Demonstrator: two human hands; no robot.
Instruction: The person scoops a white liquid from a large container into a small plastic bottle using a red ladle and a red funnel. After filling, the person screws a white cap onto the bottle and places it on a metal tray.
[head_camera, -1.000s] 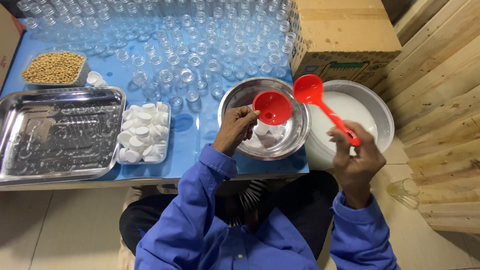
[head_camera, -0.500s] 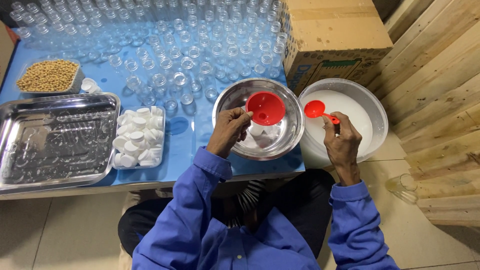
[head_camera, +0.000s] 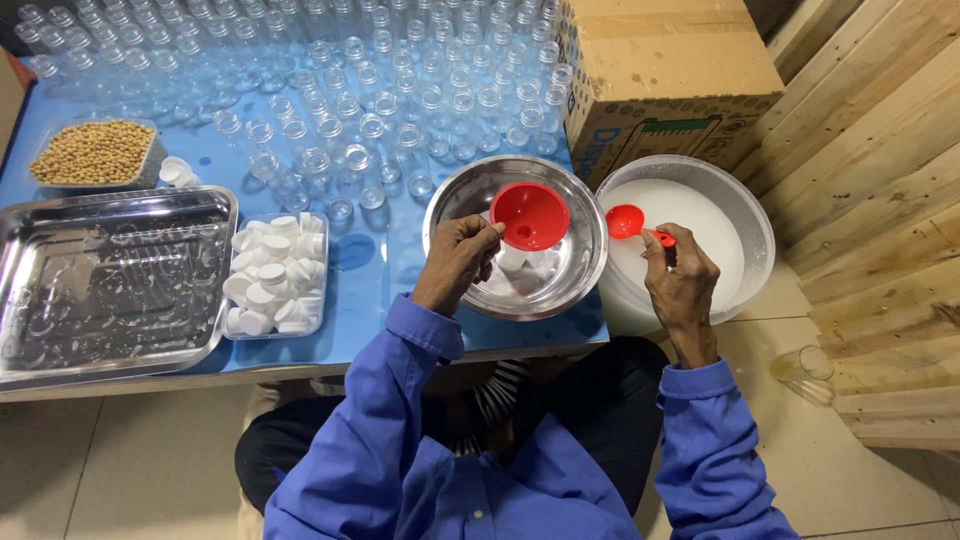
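My left hand (head_camera: 462, 258) holds a red funnel (head_camera: 530, 215) over a small clear bottle inside a round steel bowl (head_camera: 458, 205). A red ladle (head_camera: 629, 221) is gripped in my right hand (head_camera: 680, 280), its cup dipped over the white liquid in a wide white basin (head_camera: 745, 215) just right of the steel bowl. The bottle under the funnel is mostly hidden by the funnel and my fingers.
Many clear small bottles (head_camera: 350, 90) cover the blue table's (head_camera: 390, 260) far half. A tray of white caps (head_camera: 275, 275), a steel tray (head_camera: 110, 285) and a tub of soybeans (head_camera: 92, 152) lie at left. A cardboard box (head_camera: 660, 70), wooden pallets (head_camera: 880, 200) and a glass (head_camera: 803, 372) stand at right.
My right hand has brought the ladle down from above the steel bowl's edge into the white basin. The left hand stays on the funnel.
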